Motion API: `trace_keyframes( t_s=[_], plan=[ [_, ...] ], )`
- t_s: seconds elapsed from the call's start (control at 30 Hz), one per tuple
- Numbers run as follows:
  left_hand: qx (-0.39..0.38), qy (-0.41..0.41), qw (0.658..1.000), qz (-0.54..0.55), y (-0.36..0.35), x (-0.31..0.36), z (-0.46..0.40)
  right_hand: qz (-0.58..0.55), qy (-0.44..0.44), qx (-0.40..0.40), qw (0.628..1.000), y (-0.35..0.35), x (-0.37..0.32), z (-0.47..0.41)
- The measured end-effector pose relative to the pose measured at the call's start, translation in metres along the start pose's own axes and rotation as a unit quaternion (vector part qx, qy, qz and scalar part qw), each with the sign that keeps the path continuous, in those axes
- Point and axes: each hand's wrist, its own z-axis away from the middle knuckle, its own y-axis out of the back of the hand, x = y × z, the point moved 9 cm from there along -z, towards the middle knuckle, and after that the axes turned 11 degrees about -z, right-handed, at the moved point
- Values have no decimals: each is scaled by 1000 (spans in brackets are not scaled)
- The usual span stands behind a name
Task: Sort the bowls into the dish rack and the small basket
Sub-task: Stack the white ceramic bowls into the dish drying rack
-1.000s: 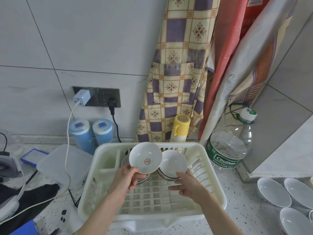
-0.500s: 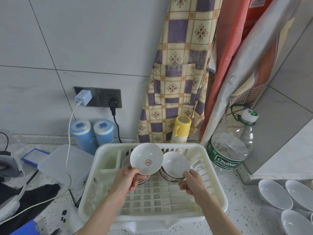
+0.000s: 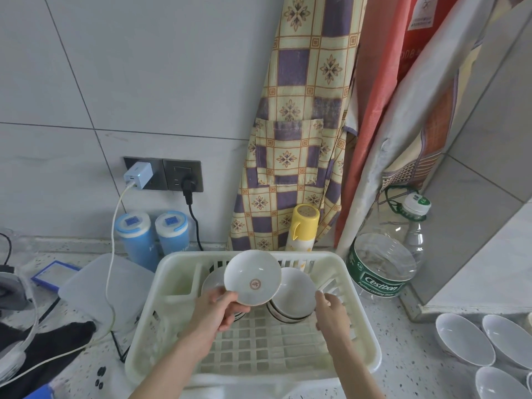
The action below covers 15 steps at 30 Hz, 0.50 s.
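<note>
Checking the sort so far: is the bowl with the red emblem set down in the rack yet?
No. The left hand holds the emblem bowl tilted above the dish rack.

The large clear water bottle (image 3: 383, 263), at about three o'clock from the dish rack (image 3: 161, 321), wears a green label reading "Cestbon", with a smaller line beneath it too fine to read. The bowl (image 3: 252, 277) held up over the rack has a round reddish emblem in its centre; its characters cannot be made out. The red cloth (image 3: 414, 21) at one o'clock carries printing that is illegible.
</note>
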Motion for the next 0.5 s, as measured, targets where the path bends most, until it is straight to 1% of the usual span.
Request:
trace_keyframes(
  t_s=[0.07,0.17,0.27,0.33,0.4,0.5],
  plan=[
    [-20,-6,999,-33,-13,6,-1,3,49,30,998,5,-9,4],
    [-47,-2,997,-66,-40,14,-1,-21,109,43,993,7,-24,10],
    [-51,1,996,-80,-60,20,-4,-103,130,53,985,14,-33,17],
    [-56,5,994,-92,-69,21,-8,-131,140,34,981,13,-38,21],
    [-61,14,992,-111,-74,19,-11,-121,146,5,982,7,-39,21],
    [-59,15,990,-126,-78,16,-16,-80,151,5,985,5,-37,16]
  ],
)
